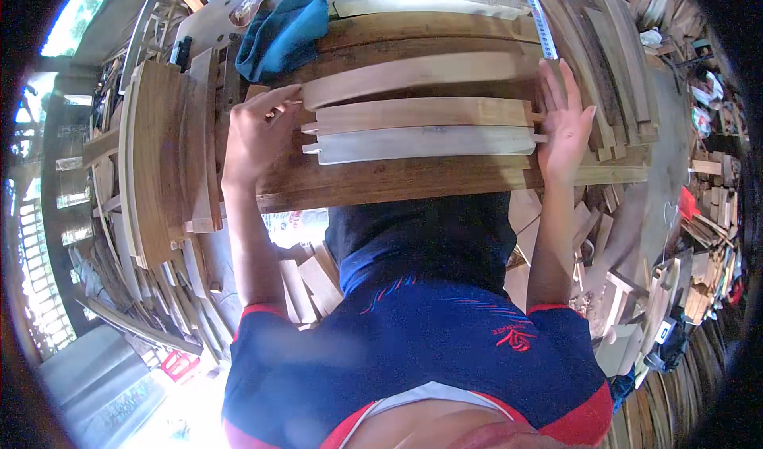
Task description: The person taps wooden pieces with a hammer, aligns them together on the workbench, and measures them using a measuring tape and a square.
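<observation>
Across the wooden bench plank (397, 180) lie two slats with tenons at their ends, a tan slat (421, 114) and a paler slat (425, 143) nearest my body. Just beyond them is a slightly blurred, curved wooden slat (421, 75). My left hand (261, 135) has its fingers curled at the curved slat's left end and grips it. My right hand (565, 123) lies open at the right ends of the slats, fingers stretched forward. Its palm side is beside the tenons; whether it touches them I cannot tell.
A blue cloth (286, 34) lies at the back left. A tape measure blade (539, 16) reaches toward my right fingertips. Another pale board (429, 0) lies along the far side. Stacked boards stand left (151, 155) and right (612, 67); offcuts (310, 286) lie below.
</observation>
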A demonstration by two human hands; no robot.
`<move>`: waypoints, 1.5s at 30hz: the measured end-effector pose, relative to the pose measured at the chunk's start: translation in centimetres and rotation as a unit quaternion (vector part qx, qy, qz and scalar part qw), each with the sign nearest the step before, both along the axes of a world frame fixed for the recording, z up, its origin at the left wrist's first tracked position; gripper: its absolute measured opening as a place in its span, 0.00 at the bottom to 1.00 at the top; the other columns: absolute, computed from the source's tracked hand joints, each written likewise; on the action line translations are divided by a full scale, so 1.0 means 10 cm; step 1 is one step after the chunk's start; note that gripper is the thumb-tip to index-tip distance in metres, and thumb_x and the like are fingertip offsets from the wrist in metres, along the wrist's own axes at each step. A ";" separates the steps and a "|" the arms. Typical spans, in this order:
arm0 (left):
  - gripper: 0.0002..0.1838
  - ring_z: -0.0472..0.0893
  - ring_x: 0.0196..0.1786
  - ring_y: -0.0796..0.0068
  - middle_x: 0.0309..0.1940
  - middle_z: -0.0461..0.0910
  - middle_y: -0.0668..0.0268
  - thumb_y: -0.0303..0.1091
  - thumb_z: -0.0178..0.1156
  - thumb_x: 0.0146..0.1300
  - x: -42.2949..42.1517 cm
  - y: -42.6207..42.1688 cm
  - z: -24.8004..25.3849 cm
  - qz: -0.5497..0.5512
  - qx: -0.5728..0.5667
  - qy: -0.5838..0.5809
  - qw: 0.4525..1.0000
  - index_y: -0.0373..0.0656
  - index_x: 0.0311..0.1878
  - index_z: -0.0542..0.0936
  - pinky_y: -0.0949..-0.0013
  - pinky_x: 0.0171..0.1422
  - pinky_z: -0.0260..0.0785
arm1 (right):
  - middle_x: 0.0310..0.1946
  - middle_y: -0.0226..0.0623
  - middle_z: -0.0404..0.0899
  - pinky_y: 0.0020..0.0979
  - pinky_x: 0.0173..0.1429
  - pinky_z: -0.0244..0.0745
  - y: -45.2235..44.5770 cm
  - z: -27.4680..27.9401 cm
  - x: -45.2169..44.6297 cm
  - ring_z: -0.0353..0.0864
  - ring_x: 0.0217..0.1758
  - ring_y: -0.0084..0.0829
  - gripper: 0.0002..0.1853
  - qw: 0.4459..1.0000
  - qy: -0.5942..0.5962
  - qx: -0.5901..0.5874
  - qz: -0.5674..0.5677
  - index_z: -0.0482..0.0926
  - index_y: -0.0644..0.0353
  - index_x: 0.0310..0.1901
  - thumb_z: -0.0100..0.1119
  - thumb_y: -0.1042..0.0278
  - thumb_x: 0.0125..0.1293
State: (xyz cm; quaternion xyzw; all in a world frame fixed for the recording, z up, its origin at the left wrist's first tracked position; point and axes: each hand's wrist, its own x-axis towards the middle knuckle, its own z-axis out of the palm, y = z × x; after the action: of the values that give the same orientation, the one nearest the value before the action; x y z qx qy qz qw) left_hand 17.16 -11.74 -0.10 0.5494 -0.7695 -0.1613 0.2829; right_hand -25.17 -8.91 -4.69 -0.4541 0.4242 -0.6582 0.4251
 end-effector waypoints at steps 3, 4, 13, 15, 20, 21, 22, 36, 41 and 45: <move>0.16 0.88 0.46 0.72 0.45 0.89 0.56 0.23 0.68 0.64 -0.04 -0.01 0.00 0.004 -0.014 0.006 1.000 0.40 0.56 0.86 0.68 0.52 0.80 | 0.77 0.57 0.60 0.46 0.85 0.43 0.00 0.01 0.02 0.55 0.83 0.49 0.47 1.000 -0.018 0.009 0.001 0.55 0.63 0.79 0.30 0.26 0.76; 0.16 0.88 0.48 0.72 0.47 0.89 0.56 0.24 0.68 0.65 -0.06 0.01 0.01 0.018 -0.009 0.006 1.000 0.39 0.56 0.86 0.68 0.53 0.80 | 0.77 0.57 0.60 0.46 0.85 0.42 0.01 0.01 0.03 0.54 0.83 0.49 0.47 1.000 -0.024 0.014 0.001 0.55 0.63 0.80 0.29 0.27 0.77; 0.35 0.71 0.74 0.54 0.70 0.71 0.41 0.44 0.57 0.76 -0.49 0.14 -0.15 0.024 0.003 0.215 0.976 0.32 0.77 0.62 0.60 0.76 0.61 | 0.82 0.50 0.49 0.43 0.87 0.34 -0.02 -0.01 0.06 0.47 0.86 0.44 0.41 0.993 0.117 -0.005 -0.004 0.50 0.65 0.81 0.20 0.36 0.82; 0.39 0.63 0.77 0.48 0.75 0.62 0.42 0.53 0.57 0.75 -0.58 0.18 -0.14 0.006 -0.021 0.113 0.993 0.35 0.78 0.62 0.54 0.80 0.54 | 0.79 0.50 0.54 0.41 0.85 0.39 -0.02 0.02 0.06 0.51 0.83 0.43 0.38 0.989 0.145 -0.008 -0.003 0.53 0.66 0.79 0.27 0.41 0.81; 0.34 0.69 0.70 0.48 0.65 0.71 0.44 0.54 0.59 0.73 -0.65 0.19 -0.09 -0.010 -0.027 0.080 0.996 0.37 0.72 0.72 0.54 0.75 0.60 | 0.72 0.49 0.66 0.38 0.81 0.51 -0.05 -0.03 0.09 0.63 0.76 0.40 0.32 0.979 0.194 -0.017 -0.052 0.62 0.67 0.74 0.45 0.52 0.79; 0.32 0.72 0.66 0.49 0.61 0.73 0.45 0.53 0.60 0.73 -0.66 0.18 -0.12 0.004 -0.023 0.105 0.994 0.37 0.68 0.75 0.55 0.71 0.63 | 0.71 0.49 0.68 0.38 0.80 0.53 -0.07 -0.05 0.10 0.65 0.75 0.39 0.30 0.976 0.204 -0.020 -0.072 0.64 0.68 0.73 0.49 0.54 0.79; 0.29 0.75 0.62 0.50 0.57 0.76 0.46 0.51 0.61 0.72 -0.66 0.16 -0.16 0.019 -0.021 0.130 0.991 0.37 0.65 0.77 0.56 0.68 0.66 | 0.69 0.48 0.70 0.37 0.79 0.56 -0.09 -0.07 0.10 0.68 0.73 0.39 0.29 0.974 0.208 -0.016 -0.093 0.66 0.68 0.72 0.52 0.56 0.78; 0.16 0.82 0.58 0.60 0.53 0.83 0.55 0.34 0.66 0.69 -0.70 0.05 -0.13 0.014 -0.023 0.121 0.992 0.37 0.56 0.82 0.63 0.65 0.70 | 0.55 0.42 0.83 0.34 0.68 0.69 -0.08 0.00 0.13 0.80 0.60 0.34 0.22 0.944 0.301 -0.028 -0.129 0.78 0.64 0.62 0.61 0.61 0.72; 0.16 0.82 0.57 0.61 0.52 0.83 0.55 0.33 0.67 0.68 -0.70 0.05 -0.14 0.012 -0.041 0.116 0.992 0.37 0.56 0.82 0.63 0.64 0.70 | 0.53 0.40 0.84 0.31 0.66 0.70 -0.04 0.05 0.19 0.81 0.59 0.32 0.19 0.936 0.326 -0.004 -0.136 0.81 0.61 0.59 0.62 0.61 0.71; 0.17 0.81 0.59 0.60 0.54 0.82 0.54 0.33 0.67 0.67 -0.69 0.06 -0.14 0.013 -0.022 0.136 0.990 0.37 0.57 0.82 0.62 0.67 0.69 | 0.52 0.40 0.84 0.30 0.66 0.70 -0.07 -0.01 0.13 0.81 0.59 0.31 0.17 0.943 0.304 -0.025 -0.133 0.81 0.64 0.56 0.62 0.62 0.72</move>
State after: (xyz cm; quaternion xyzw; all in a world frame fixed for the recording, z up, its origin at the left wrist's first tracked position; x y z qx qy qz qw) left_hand 10.22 -11.12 -1.54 0.5264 -0.7196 -0.2141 0.3990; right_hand -23.86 -9.57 -4.77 -0.5827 0.5734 -0.5493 0.1733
